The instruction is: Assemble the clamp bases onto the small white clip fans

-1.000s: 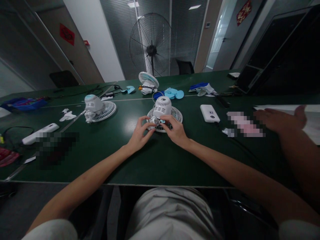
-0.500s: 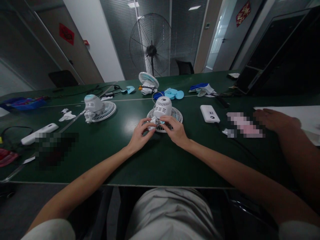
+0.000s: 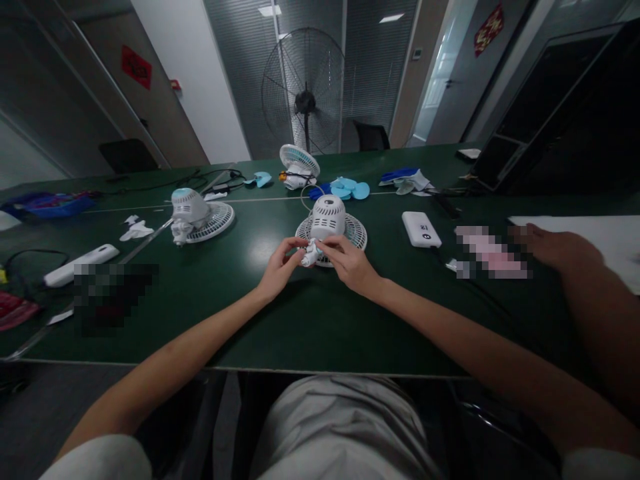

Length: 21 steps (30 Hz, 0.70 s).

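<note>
A small white fan (image 3: 328,219) lies face down on the green table (image 3: 320,320), its round grille flat and its motor housing pointing up. My left hand (image 3: 278,268) and my right hand (image 3: 350,263) meet at the near side of the fan. The fingers of both pinch a small white part (image 3: 309,254) with a light blue tip at the fan's base.
A second white fan (image 3: 196,213) lies to the left and a third (image 3: 299,165) farther back, by loose blue blades (image 3: 346,189). A white power bank (image 3: 420,229) sits right of the fan. Another person's hand (image 3: 555,248) rests at right. A large floor fan (image 3: 305,93) stands behind.
My fingers have drawn closer together around the small white part, which now sits a little nearer me. The other person's hand at right has flattened and pulled back.
</note>
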Tool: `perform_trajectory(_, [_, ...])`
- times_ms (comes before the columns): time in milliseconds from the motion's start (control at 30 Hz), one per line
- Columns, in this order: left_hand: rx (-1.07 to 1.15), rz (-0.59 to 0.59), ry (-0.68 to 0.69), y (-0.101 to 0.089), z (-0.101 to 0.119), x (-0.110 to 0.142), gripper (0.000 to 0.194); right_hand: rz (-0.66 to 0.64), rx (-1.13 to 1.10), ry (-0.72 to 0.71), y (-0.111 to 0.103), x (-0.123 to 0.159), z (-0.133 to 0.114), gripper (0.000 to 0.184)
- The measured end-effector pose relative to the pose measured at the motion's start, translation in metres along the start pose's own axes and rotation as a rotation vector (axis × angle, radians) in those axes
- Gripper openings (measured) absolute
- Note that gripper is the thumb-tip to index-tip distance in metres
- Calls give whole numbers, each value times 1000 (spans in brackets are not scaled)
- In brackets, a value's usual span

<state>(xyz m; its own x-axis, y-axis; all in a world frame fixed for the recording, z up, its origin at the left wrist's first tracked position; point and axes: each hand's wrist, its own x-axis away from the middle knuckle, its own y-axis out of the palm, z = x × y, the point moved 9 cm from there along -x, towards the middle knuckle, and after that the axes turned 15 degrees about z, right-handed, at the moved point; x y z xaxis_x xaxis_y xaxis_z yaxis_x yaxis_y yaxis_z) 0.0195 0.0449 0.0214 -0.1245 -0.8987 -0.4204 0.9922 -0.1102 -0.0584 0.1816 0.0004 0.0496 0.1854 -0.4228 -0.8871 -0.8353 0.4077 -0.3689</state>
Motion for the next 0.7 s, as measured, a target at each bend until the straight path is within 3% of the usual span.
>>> perform_trajectory(67, [45,10,-47,-2,-8,-2,34,-43,-3,-17,4,2,-1,50])
perform_trajectory(300, [129,-64,-171,9,-28,-1,58,-9,-22,94,8,2,9,39])
perform_trajectory(467, [51,-73,-90,10,-19,0,63,-5,-63,120,6,1,5,40])
perform_trajectory(567, [-19,-69,9,9,-9,1,71,72,-19,117,-4,-1,4,35])
perform_trajectory(700, [-227,-143,152,14,-1,5,57,73,-35,79,-6,-2,-1,31])
